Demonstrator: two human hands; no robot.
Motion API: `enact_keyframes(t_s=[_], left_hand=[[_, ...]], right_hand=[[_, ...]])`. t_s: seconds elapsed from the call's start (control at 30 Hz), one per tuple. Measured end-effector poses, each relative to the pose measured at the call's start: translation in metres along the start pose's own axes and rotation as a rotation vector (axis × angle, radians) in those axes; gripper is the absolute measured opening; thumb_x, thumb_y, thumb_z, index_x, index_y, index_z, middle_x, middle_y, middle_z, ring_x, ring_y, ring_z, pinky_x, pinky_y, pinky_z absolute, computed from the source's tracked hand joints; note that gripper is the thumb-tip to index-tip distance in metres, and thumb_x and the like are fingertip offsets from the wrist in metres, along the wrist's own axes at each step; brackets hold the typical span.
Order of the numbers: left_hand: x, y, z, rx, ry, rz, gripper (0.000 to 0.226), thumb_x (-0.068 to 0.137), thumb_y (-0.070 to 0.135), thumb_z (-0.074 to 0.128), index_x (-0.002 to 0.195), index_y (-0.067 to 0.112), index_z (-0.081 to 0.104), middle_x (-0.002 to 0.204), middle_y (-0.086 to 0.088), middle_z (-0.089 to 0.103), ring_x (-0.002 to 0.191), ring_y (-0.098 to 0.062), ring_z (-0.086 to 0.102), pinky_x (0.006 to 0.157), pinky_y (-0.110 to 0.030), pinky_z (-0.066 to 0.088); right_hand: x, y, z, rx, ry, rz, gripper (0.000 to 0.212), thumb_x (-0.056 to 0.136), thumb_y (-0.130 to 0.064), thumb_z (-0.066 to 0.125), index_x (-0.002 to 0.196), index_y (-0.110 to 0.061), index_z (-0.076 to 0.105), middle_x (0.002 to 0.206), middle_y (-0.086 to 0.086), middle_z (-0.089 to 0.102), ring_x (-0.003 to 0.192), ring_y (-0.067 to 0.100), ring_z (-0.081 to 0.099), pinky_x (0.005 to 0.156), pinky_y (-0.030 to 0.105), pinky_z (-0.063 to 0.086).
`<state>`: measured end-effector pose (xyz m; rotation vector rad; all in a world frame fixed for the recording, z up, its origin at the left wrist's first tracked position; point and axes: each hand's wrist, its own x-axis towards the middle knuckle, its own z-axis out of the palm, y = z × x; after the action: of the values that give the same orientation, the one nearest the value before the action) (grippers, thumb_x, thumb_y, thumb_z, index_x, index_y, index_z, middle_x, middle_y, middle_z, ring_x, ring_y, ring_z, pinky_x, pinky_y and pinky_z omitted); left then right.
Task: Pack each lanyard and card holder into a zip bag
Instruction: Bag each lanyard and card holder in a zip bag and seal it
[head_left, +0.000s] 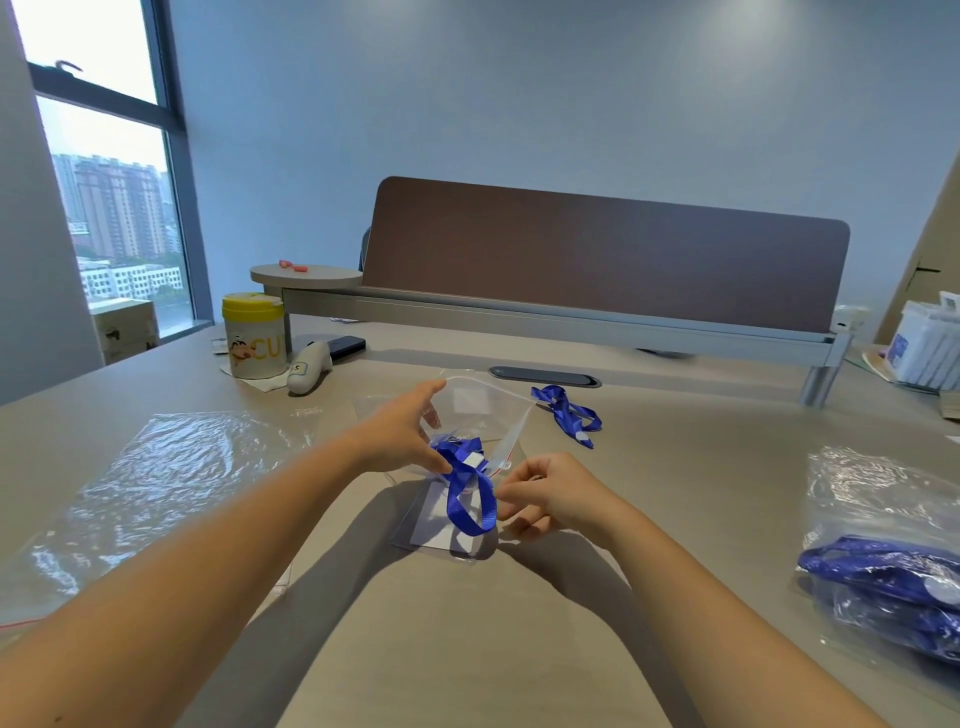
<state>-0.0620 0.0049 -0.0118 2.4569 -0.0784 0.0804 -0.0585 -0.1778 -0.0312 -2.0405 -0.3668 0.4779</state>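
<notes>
Step in hand: bagging 1 lanyard (470, 488) with card holder (434, 519). Left hand (402, 428) gripped the zip bag (470, 402) mouth; right hand (545, 493) pinched its near edge. Lanyard loop hung half outside, above the tabletop (467, 649). Next move likely calls for tucking the loop in, then sealing. A 2nd lanyard (566, 413) lay beyond; packed bags (888, 566) sat right.

Beige table (467, 649): spare lanyard (566, 413), canister (254, 335).
</notes>
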Motion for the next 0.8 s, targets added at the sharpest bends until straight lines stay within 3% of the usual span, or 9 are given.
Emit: enact_keyframes(t_s=[0.33, 0.6, 0.7, 0.8], left_hand=[[-0.004, -0.003, 0.002, 0.010, -0.015, 0.013, 0.093, 0.075, 0.007, 0.070, 0.145, 0.018, 0.010, 0.134, -0.016, 0.046, 0.110, -0.028, 0.055, 0.090, -0.031, 0.048], [-0.002, 0.001, -0.006, 0.012, -0.053, 0.015, 0.094, 0.075, 0.008, 0.071, 0.145, 0.020, 0.010, 0.134, -0.012, 0.045, 0.107, -0.021, 0.056, 0.086, -0.027, 0.048], [0.001, 0.004, -0.012, 0.014, -0.080, 0.033, 0.096, 0.074, 0.007, 0.072, 0.145, 0.020, 0.010, 0.133, -0.012, 0.045, 0.110, -0.024, 0.056, 0.089, -0.029, 0.049], [0.010, 0.007, -0.024, -0.009, -0.084, 0.039, 0.096, 0.072, 0.007, 0.073, 0.145, 0.020, 0.011, 0.131, -0.011, 0.047, 0.109, -0.025, 0.057, 0.092, -0.032, 0.049]], right_hand=[[0.004, 0.004, 0.017, -0.035, 0.080, 0.009, 0.023, 0.084, 0.000, 0.058, 0.076, -0.017, 0.045, 0.076, 0.005, 0.059, 0.061, 0.012, 0.061, 0.049, 0.017, 0.051], [0.011, -0.037, -0.018, 0.045, 0.305, -0.284, 0.024, 0.084, 0.007, 0.055, 0.071, -0.013, 0.052, 0.069, 0.006, 0.057, 0.051, 0.010, 0.057, 0.047, 0.013, 0.051], [0.029, -0.055, -0.021, -0.027, 0.403, -0.375, 0.021, 0.084, 0.007, 0.054, 0.073, -0.011, 0.057, 0.077, 0.009, 0.061, 0.062, 0.014, 0.059, 0.060, 0.016, 0.055], [0.043, -0.071, -0.018, -0.330, 0.434, -0.458, 0.015, 0.086, -0.002, 0.055, 0.096, -0.004, 0.066, 0.094, 0.012, 0.067, 0.086, 0.021, 0.063, 0.082, 0.030, 0.054]])
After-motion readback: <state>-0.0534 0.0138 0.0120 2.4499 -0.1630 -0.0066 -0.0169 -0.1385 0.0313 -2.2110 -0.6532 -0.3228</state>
